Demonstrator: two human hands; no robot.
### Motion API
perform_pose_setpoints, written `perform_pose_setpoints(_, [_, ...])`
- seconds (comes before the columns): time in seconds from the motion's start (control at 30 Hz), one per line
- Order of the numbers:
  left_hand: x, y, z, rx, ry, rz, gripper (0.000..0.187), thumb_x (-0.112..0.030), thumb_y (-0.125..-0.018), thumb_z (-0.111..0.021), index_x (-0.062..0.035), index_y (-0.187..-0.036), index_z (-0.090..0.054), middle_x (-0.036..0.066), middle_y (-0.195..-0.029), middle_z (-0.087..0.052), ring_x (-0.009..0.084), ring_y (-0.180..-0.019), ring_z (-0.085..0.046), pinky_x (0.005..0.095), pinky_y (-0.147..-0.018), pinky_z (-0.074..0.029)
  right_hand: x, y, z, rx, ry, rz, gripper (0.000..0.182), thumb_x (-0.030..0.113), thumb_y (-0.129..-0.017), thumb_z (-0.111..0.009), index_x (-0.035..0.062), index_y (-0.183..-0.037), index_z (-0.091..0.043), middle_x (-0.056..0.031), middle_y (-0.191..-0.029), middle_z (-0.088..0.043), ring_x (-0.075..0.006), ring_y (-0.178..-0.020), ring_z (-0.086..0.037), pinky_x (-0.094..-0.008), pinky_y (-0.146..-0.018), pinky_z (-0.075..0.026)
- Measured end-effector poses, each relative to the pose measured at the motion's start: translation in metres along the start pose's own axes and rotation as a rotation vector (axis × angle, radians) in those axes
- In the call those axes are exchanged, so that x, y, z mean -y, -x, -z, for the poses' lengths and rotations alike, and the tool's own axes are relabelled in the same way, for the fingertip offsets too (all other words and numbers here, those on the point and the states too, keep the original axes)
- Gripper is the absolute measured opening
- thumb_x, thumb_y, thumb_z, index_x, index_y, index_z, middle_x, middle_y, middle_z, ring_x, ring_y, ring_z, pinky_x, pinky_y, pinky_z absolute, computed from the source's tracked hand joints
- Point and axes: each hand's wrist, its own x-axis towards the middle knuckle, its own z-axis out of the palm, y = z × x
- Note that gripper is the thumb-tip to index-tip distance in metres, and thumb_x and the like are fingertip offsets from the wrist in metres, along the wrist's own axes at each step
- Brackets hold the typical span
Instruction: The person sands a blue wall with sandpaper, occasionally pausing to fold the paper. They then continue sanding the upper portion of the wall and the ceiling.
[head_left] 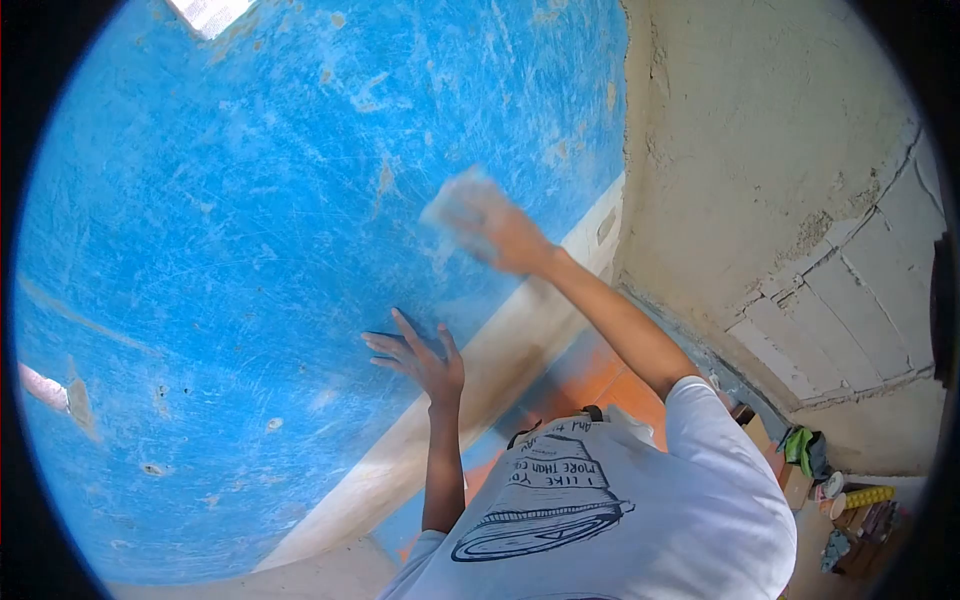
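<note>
A blue wall (240, 210) with scuffs, scratches and pale worn patches fills the left and upper view. Against its lower part rests my left hand (425, 365), open, with its fingers spread and nothing held. Higher up and to the right, my right hand (490, 225) is at the blue surface, blurred by motion. Its fingers are closed round a pale, whitish thing (442, 208) that is too smeared to name.
A pale band (510, 335) edges the blue wall, above an orange and blue floor (605, 385). The right wall (740, 180) is beige and cracked. Assorted items, among them a yellow roll (868, 497), lie at the lower right.
</note>
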Motion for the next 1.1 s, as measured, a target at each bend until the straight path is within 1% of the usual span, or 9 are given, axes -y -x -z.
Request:
perform_pose_setpoints(0.07, [-0.002, 0.002, 0.007, 0.005, 0.048, 0.006, 0.080, -0.049, -0.101, -0.050, -0.0117, -0.161, -0.014, 0.036, -0.160, 0.014, 0.0528, -0.148, 0.015, 0.0744, -0.109, 0.007, -0.022, -0.016, -0.008, -0.467, -0.127, -0.327, 0.060, 0.035, -0.109, -0.031, -0.0034, -0.155, -0.025, -0.0264, -0.163, -0.016, -0.0418, -0.153, -0.009, -0.0491, -0.124, -0.005])
perform_pose_setpoints(0.17, [0.007, 0.011, 0.018, 0.003, 0.071, 0.047, 0.080, -0.047, -0.101, -0.052, -0.0111, -0.161, -0.013, 0.036, -0.160, 0.014, 0.0526, -0.148, 0.016, 0.0741, -0.109, 0.007, -0.006, -0.035, -0.022, -0.522, -0.054, -0.299, 0.063, 0.038, -0.108, -0.032, -0.0015, -0.156, -0.025, -0.0253, -0.164, -0.017, -0.0424, -0.153, -0.010, -0.0498, -0.124, -0.004])
perform_pose_setpoints(0.2, [0.014, 0.011, 0.023, 0.004, 0.070, 0.053, 0.080, -0.046, -0.101, -0.052, -0.0110, -0.161, -0.013, 0.036, -0.160, 0.014, 0.0525, -0.148, 0.016, 0.0740, -0.109, 0.007, 0.010, -0.033, -0.028, -0.367, 0.047, -0.103, 0.064, 0.039, -0.108, -0.032, -0.0022, -0.157, -0.022, -0.0255, -0.164, -0.016, -0.0432, -0.152, -0.010, -0.0488, -0.124, -0.005])
perform_pose_setpoints(0.3, [0.031, 0.007, 0.042, 0.008, 0.050, 0.072, 0.077, -0.040, -0.101, -0.054, -0.0062, -0.160, -0.017, 0.040, -0.158, 0.012, 0.0561, -0.147, 0.015, 0.0752, -0.108, 0.007, 0.014, -0.026, -0.027, -0.016, 0.327, 0.281, 0.062, 0.035, -0.109, -0.029, -0.0050, -0.155, -0.023, -0.0272, -0.163, -0.016, -0.0448, -0.152, -0.009, -0.0479, -0.124, -0.004])
perform_pose_setpoints(0.5, [0.050, 0.009, 0.059, -0.002, 0.087, 0.069, 0.079, -0.042, -0.102, -0.053, -0.0101, -0.161, -0.013, 0.037, -0.159, 0.015, 0.0528, -0.148, 0.017, 0.0742, -0.109, 0.007, 0.054, -0.048, -0.056, -0.540, -0.063, -0.221, 0.060, 0.032, -0.104, -0.046, 0.0034, -0.154, -0.034, -0.0264, -0.160, -0.025, -0.0462, -0.149, -0.021, -0.0570, -0.122, -0.011])
perform_pose_setpoints(0.63, [0.062, 0.010, 0.072, -0.005, 0.083, 0.059, 0.078, -0.041, -0.102, -0.052, -0.0102, -0.161, -0.012, 0.037, -0.159, 0.015, 0.0530, -0.148, 0.016, 0.0741, -0.110, 0.007, 0.054, -0.045, -0.045, -0.043, 0.295, 0.310, 0.060, 0.030, -0.101, -0.049, 0.0023, -0.152, -0.038, -0.0270, -0.162, -0.021, -0.0444, -0.151, -0.014, -0.0531, -0.123, -0.012])
perform_pose_setpoints(0.83, [0.085, 0.014, 0.086, -0.010, 0.073, 0.046, 0.076, -0.039, -0.102, -0.051, -0.0081, -0.161, -0.014, 0.041, -0.157, 0.014, 0.0578, -0.146, 0.016, 0.0767, -0.108, 0.006, 0.104, -0.072, -0.046, -0.252, 0.071, 0.014, 0.062, 0.036, -0.101, -0.049, 0.0033, -0.153, -0.037, -0.0254, -0.162, -0.022, -0.0428, -0.152, -0.015, -0.0522, -0.123, -0.013])
perform_pose_setpoints(0.93, [0.094, 0.017, 0.091, 0.010, 0.048, 0.027, 0.076, -0.041, -0.102, -0.049, -0.0093, -0.161, -0.014, 0.040, -0.157, 0.015, 0.0584, -0.145, 0.015, 0.0770, -0.108, 0.006, 0.092, -0.075, -0.032, 0.043, 0.472, 0.481, 0.066, 0.039, -0.105, -0.042, -0.0015, -0.155, -0.029, -0.0231, -0.165, -0.013, -0.0396, -0.154, -0.006, -0.0461, -0.124, -0.009])
perform_pose_setpoints(1.1, [0.113, 0.019, 0.095, -0.031, 0.025, 0.036, 0.075, -0.049, -0.104, -0.042, -0.0107, -0.161, -0.012, 0.039, -0.158, 0.014, 0.0600, -0.145, 0.011, 0.0766, -0.108, 0.005, 0.106, -0.075, -0.022, 0.172, 0.477, 0.372, 0.055, 0.038, -0.105, -0.045, 0.0140, -0.154, -0.037, -0.0221, -0.161, -0.025, -0.0357, -0.146, -0.029, -0.0468, -0.121, -0.022])
